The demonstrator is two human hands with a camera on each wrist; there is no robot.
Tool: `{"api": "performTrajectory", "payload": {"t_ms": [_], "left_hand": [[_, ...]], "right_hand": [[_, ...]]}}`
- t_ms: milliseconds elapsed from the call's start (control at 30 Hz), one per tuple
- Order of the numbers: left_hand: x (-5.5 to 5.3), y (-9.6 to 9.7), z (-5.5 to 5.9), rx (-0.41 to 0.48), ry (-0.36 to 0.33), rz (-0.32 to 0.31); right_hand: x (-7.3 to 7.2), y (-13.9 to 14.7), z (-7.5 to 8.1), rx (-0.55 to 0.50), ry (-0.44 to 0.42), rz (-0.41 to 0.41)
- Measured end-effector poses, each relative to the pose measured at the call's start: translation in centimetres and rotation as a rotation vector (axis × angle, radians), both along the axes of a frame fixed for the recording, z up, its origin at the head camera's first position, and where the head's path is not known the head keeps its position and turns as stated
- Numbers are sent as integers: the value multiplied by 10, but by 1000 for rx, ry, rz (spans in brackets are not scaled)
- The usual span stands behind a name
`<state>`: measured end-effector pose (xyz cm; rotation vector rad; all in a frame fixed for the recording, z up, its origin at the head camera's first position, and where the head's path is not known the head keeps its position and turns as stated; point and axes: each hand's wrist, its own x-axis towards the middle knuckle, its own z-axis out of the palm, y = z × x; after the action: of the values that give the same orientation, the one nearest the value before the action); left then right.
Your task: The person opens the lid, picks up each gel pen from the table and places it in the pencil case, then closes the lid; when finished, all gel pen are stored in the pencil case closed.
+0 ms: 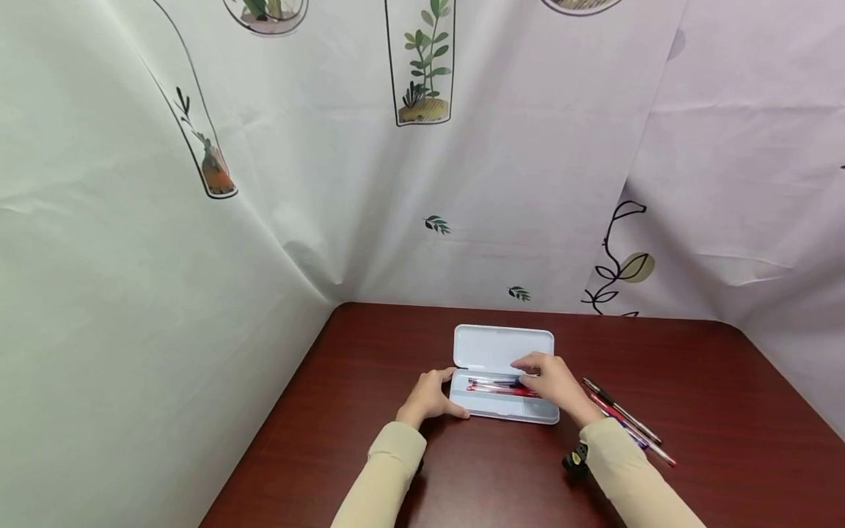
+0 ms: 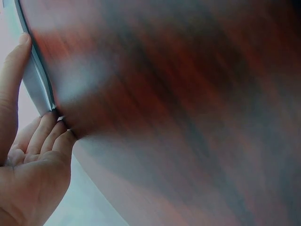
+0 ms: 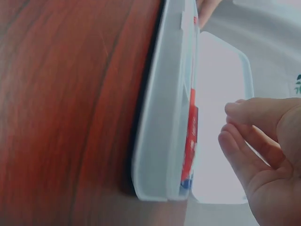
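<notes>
Left hand is gripping the left end of the open translucent plastic pencil case on the table; right hand, fingers loosely curled, is hovering over the red pens lying lengthwise inside

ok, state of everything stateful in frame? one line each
white plastic pencil case: open, lid back, flat on table
red pens in the case: lying lengthwise
loose pens on the dark red wooden table: outside case, right of it
left hand: grips case's left end
right hand: over the case, fingers curled; contact unclear
</notes>
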<state>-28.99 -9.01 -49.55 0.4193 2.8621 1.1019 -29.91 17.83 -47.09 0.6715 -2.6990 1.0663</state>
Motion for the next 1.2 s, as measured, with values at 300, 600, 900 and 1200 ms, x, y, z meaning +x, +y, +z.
{"api": "performTrajectory", "payload": {"t_ms": [300,600,900,1200], "left_hand": [[0,-1,3,29,-7,-7],[-1,-3,0,24,6,-12],[0,-4,1,22,2,-11],[-2,-4,0,32,14,-23]], "right_hand": [[4,25,11,19,-13,-68],[11,53,13,55,-69,-136],[20,77,10,103,-98,-180],[29,99,6,123,-106,-201]]}}
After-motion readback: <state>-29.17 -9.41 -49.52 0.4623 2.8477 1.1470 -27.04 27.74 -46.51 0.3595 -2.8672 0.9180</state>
